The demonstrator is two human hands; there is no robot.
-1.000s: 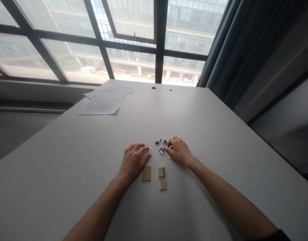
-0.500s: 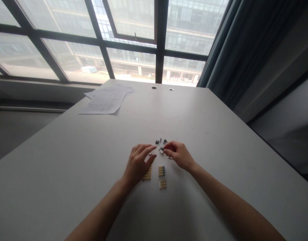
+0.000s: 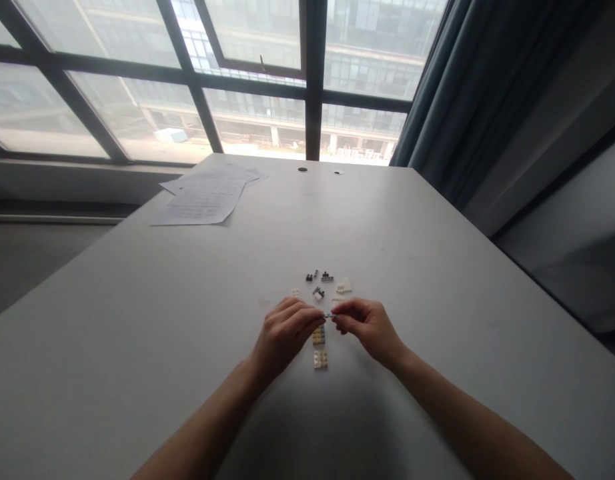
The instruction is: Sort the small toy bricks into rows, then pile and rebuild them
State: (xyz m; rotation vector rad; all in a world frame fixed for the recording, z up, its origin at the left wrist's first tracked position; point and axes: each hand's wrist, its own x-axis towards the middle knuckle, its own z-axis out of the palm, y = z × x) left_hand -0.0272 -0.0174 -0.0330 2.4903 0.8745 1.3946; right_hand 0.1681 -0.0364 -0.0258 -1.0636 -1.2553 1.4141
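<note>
Between the fingertips of both my hands is a small grey building-block piece (image 3: 329, 315), pinched from either side. My left hand (image 3: 288, 328) is closed on its left end, and my right hand (image 3: 366, 325) is closed on its right end. Just below the fingers lies a tan and grey block (image 3: 318, 335), partly covered by my left hand. Nearer to me is a studded tan block (image 3: 320, 359). Beyond the fingers sit a grey and white piece (image 3: 318, 293), a white piece (image 3: 343, 287) and a small white studded piece (image 3: 295, 293).
Small dark pieces (image 3: 309, 277) and a dark grey piece (image 3: 327, 277) lie farther back on the white table (image 3: 417, 267). Printed papers (image 3: 197, 200) rest at the far left. Two cable holes (image 3: 302, 169) are near the far edge, before the window.
My right hand has come back toward me with a small grey piece. The fingers of my left hand have closed and now meet it there. The view has shifted slightly.
</note>
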